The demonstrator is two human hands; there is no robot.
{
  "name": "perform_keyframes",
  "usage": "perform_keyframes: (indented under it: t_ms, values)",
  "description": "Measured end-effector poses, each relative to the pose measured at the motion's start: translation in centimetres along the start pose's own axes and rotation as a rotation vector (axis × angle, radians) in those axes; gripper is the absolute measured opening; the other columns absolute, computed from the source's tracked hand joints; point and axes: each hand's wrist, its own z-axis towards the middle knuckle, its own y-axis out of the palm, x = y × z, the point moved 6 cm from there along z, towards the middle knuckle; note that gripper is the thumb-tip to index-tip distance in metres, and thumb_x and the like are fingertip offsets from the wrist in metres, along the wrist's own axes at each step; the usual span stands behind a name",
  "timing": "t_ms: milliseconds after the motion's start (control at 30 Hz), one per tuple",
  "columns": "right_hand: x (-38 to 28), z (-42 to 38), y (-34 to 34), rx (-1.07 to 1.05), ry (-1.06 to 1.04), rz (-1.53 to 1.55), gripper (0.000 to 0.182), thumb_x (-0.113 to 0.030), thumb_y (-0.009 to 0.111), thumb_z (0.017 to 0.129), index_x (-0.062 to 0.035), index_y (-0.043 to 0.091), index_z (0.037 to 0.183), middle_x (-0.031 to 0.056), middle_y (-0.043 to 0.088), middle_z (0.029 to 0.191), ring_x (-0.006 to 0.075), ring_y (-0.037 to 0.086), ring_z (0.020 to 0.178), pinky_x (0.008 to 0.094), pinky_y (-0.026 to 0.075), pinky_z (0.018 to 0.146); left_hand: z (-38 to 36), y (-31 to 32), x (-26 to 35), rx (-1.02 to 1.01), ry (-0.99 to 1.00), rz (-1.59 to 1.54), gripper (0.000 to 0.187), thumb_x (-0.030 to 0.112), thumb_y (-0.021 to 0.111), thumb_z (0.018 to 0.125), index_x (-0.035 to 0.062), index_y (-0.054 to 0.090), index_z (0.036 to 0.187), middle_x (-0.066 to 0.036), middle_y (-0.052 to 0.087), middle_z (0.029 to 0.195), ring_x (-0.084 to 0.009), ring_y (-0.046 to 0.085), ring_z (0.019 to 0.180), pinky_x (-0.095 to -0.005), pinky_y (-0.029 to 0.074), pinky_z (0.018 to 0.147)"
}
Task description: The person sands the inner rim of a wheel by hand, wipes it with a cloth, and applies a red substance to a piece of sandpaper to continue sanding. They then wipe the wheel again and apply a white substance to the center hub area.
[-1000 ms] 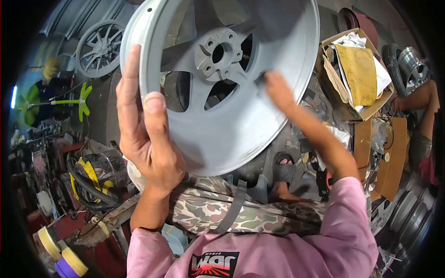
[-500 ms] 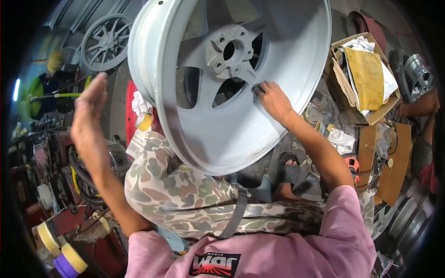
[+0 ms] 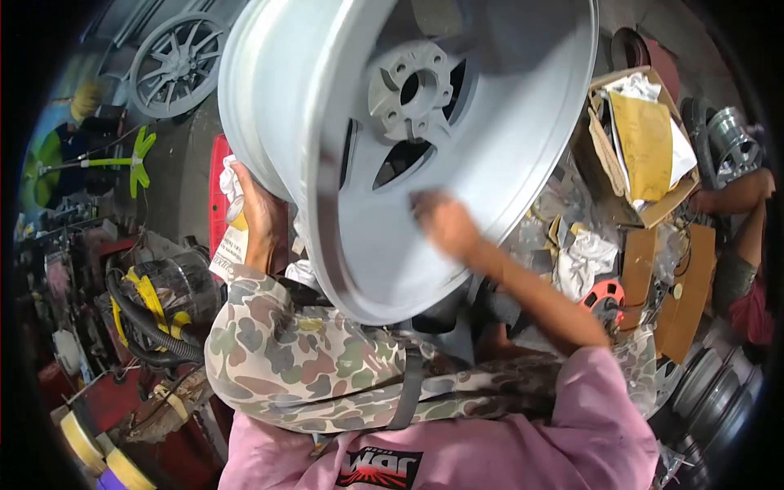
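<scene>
A large grey wheel rim [image 3: 282,90] stands tilted before me, its hollow side and hub [image 3: 412,90] in view. My left hand [image 3: 260,214] is against the outside of the barrel at its lower left; its fingers are partly hidden by the rim. Inside the barrel, below the hub, is my right hand [image 3: 447,224], blurred by motion, with its fingers closed on a small dark piece [image 3: 420,204] at the inner surface. What that piece is cannot be made out.
A box of papers [image 3: 641,147] stands at the right, above flattened cardboard [image 3: 686,286]. Another spoked wheel [image 3: 178,64] is at the upper left. A hose [image 3: 155,347] lies at the left. Another person's arm [image 3: 739,196] shows at the far right.
My left hand has come from the air at the left to the rim's outer side. My right hand has moved down and left inside the rim. The rim has tilted somewhat.
</scene>
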Motion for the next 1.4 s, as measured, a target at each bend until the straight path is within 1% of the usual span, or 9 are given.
perform_keyframes:
  t_ms: [133, 333, 467, 533, 900, 1033, 1100, 1333, 1400]
  values:
    - [-0.4, 0.0, -0.4, -0.288, -0.078, -0.183, 0.031, -0.016, 0.054, 0.092, 0.0075, 0.068, 0.106, 0.0222, 0.070, 0.112, 0.0385, 0.064, 0.110, 0.0486, 0.045, 0.105, -0.4, -0.6, -0.8, -0.003, -0.021, -0.034, 0.080, 0.065, 0.025, 0.107, 0.0060, 0.025, 0.161, -0.015, 0.036, 0.162, -0.0284, 0.039, 0.146, -0.0416, 0.034, 0.119]
    - [-1.6, -1.0, -3.1, -0.017, 0.084, -0.012, 0.027, -0.014, 0.052, 0.096, 0.0054, 0.067, 0.109, 0.0199, 0.070, 0.116, 0.0382, 0.065, 0.110, 0.0444, 0.049, 0.099, 1.3, -2.3, -2.2, -0.019, 0.040, -0.035, 0.079, 0.063, 0.028, 0.108, 0.0042, 0.026, 0.160, -0.015, 0.035, 0.162, -0.0276, 0.037, 0.147, -0.0410, 0.031, 0.121]
    - [0.1, -2.2, -6.5, -0.511, 0.382, 0.275, 0.034, -0.015, 0.052, 0.095, 0.0030, 0.068, 0.117, 0.0238, 0.068, 0.124, 0.0400, 0.062, 0.120, 0.0448, 0.048, 0.106, 1.6, -2.3, -2.3, -0.038, 0.073, -0.035, 0.079, 0.063, 0.028, 0.108, 0.0042, 0.026, 0.160, -0.016, 0.034, 0.162, -0.0274, 0.036, 0.147, -0.0423, 0.029, 0.122]
    - [2.0, -1.1, -7.5, -0.058, 0.173, 0.078, 0.035, -0.021, 0.053, 0.094, 0.0041, 0.069, 0.114, 0.0237, 0.070, 0.116, 0.0441, 0.060, 0.118, 0.0477, 0.049, 0.101, 1.5, -2.3, -2.3, 0.001, 0.063, -0.039, 0.081, 0.064, 0.028, 0.107, 0.0034, 0.026, 0.160, -0.016, 0.034, 0.162, -0.0278, 0.036, 0.147, -0.0416, 0.028, 0.122]
    - [3.3, 2.0, -2.3, -0.306, -0.023, -0.143, 0.043, -0.033, 0.055, 0.088, 0.0025, 0.074, 0.104, 0.0226, 0.070, 0.121, 0.0400, 0.061, 0.120, 0.0479, 0.050, 0.103, -0.3, 0.1, -0.1, 0.052, 0.078, 0.005, 0.081, 0.064, 0.029, 0.107, 0.0013, 0.028, 0.158, -0.018, 0.038, 0.159, -0.0276, 0.040, 0.144, -0.0399, 0.029, 0.122]
    - [1.6, 1.9, -2.4, -0.325, -0.008, -0.057, 0.041, -0.031, 0.054, 0.089, 0.0029, 0.075, 0.100, 0.0244, 0.069, 0.119, 0.0412, 0.063, 0.114, 0.0465, 0.051, 0.100, 4.4, -7.4, -6.6, -0.222, -0.299, -0.826, 0.081, 0.064, 0.028, 0.107, 0.0011, 0.029, 0.158, -0.018, 0.038, 0.159, -0.0272, 0.040, 0.144, -0.0397, 0.030, 0.121]
    - [1.1, 1.3, -2.6, -0.374, 0.069, 0.074, 0.040, -0.030, 0.054, 0.090, 0.0021, 0.073, 0.103, 0.0250, 0.070, 0.112, 0.0422, 0.064, 0.109, 0.0460, 0.052, 0.097, 1.4, -2.3, -2.2, -0.042, 0.076, -0.032, 0.080, 0.063, 0.028, 0.108, 0.0009, 0.030, 0.158, -0.017, 0.037, 0.160, -0.0264, 0.040, 0.145, -0.0391, 0.030, 0.121]
    - [2.7, -1.7, -8.8, -0.037, 0.222, -0.031, 0.024, -0.012, 0.060, 0.093, 0.0015, 0.066, 0.112, 0.0204, 0.069, 0.104, 0.0406, 0.065, 0.104, 0.0417, 0.053, 0.097, 1.5, -2.3, -2.4, 0.013, 0.064, -0.027, 0.079, 0.063, 0.027, 0.108, 0.0010, 0.029, 0.158, -0.017, 0.037, 0.160, -0.0263, 0.038, 0.146, -0.0391, 0.030, 0.121]
    - [1.2, -3.1, -7.6, -0.017, -0.116, -0.143, 0.022, -0.008, 0.063, 0.093, -0.0011, 0.067, 0.113, 0.0169, 0.069, 0.109, 0.0365, 0.066, 0.105, 0.0405, 0.054, 0.096, 1.3, -2.2, -2.2, 0.014, 0.036, -0.021, 0.079, 0.063, 0.028, 0.108, 0.0010, 0.029, 0.158, -0.017, 0.036, 0.161, -0.0266, 0.038, 0.146, -0.0391, 0.029, 0.122]
